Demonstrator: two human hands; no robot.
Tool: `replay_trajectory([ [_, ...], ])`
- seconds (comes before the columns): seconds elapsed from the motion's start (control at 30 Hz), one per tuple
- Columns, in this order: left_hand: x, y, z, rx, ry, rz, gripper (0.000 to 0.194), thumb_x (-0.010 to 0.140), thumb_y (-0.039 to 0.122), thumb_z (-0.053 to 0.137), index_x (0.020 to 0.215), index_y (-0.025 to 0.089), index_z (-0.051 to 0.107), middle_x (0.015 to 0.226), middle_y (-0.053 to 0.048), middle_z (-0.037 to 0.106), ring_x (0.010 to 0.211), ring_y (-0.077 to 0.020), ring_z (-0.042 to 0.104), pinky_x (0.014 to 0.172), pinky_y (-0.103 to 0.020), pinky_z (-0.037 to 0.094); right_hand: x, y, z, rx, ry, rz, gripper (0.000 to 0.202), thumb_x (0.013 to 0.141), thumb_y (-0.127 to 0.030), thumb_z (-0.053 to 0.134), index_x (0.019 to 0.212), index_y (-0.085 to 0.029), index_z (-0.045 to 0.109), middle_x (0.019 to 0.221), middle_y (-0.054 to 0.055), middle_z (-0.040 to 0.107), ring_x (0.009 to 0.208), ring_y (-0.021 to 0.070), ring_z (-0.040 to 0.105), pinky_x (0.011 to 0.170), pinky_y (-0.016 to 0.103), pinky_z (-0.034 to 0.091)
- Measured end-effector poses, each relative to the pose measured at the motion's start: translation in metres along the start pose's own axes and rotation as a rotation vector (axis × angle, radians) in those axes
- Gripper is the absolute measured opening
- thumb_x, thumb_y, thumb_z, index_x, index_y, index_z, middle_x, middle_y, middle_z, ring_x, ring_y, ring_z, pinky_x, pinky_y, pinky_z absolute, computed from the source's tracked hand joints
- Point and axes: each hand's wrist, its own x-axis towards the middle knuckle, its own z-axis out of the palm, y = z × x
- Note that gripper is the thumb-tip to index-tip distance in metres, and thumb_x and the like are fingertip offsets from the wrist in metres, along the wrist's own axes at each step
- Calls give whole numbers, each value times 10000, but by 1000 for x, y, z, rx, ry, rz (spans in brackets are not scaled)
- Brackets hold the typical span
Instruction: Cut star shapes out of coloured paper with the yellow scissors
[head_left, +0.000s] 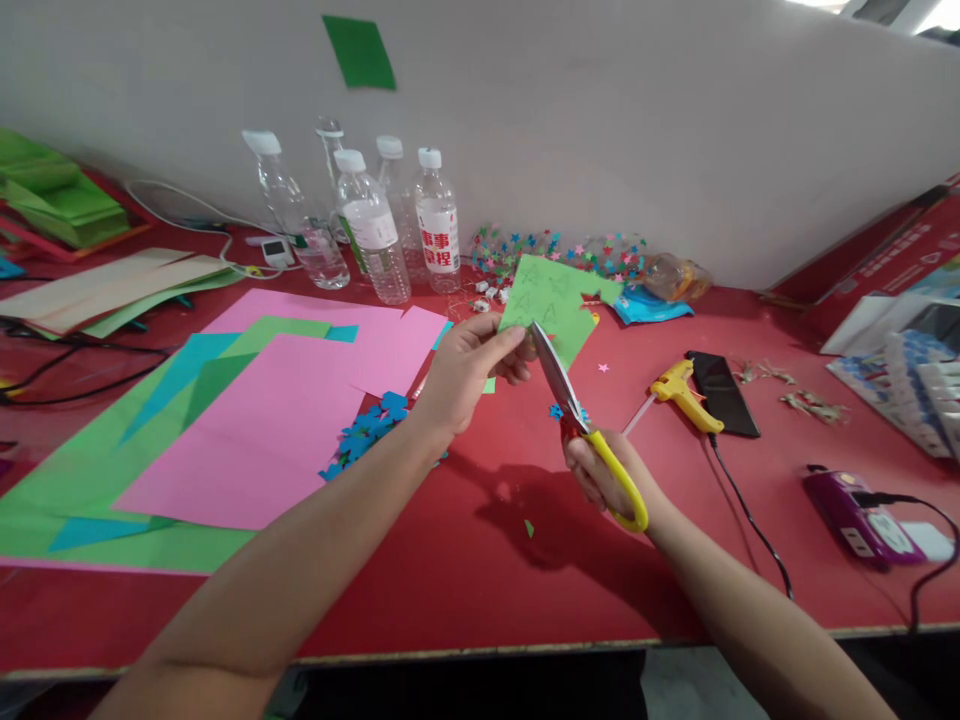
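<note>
My left hand [472, 365] pinches the lower left corner of a light green paper [551, 300] that has small shapes drawn on it and a notched right side. In my right hand [604, 470] are scissors [559, 380] with yellow and red handles. Their blades point up and to the left, with the tips at the paper's lower edge near my left fingers. Below, on the red table [480, 590], lies a tiny green scrap [529, 528]. Blue paper cutouts [366, 432] are piled beside my left forearm.
Pink sheets [262, 430] and green sheets cover the left side. Plastic bottles [371, 240] stand along the wall. At right are a yellow glue gun [682, 393], a black phone [724, 393] and a purple power block [862, 515] with a cable. Colourful stars [517, 250] lie behind the paper.
</note>
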Motion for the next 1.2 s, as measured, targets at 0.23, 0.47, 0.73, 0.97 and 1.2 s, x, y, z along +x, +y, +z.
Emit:
replay_trajectory([
  [0.23,1,0,-2,29,96,69,151,801,274,631,698,175,581,648,15,611,534,-74,556,542,-208,462,2,6,-6,-7,-67,-32,395,808,-580,526,659,-239,391,382,-100,351,293,75,310,333,221,291],
  [0.47,2,9,-8,280,58,191,121,819,248,601,720,178,596,601,18,590,528,-85,560,537,-210,460,1,2,-20,-131,-137,-175,449,840,-641,487,682,-235,376,421,-82,382,371,96,361,420,248,316],
  [0.73,5,20,-16,348,-51,125,123,797,239,617,689,181,601,574,13,581,499,-82,534,519,-209,452,0,-7,-25,-209,-156,-238,514,841,-691,485,651,-228,368,452,-67,382,440,101,365,478,261,299],
  [0.97,6,21,-21,371,-101,113,139,804,259,619,692,178,613,603,11,589,514,-80,536,528,-205,454,1,-6,-25,-199,-170,-244,524,832,-701,497,649,-227,369,472,-63,386,436,92,335,465,263,267],
  [1.2,6,21,-20,365,-116,87,143,804,257,619,683,180,615,593,12,587,505,-79,538,521,-204,452,0,-2,-25,-178,-183,-220,503,856,-698,446,691,-228,379,457,-74,385,402,89,331,448,259,272],
])
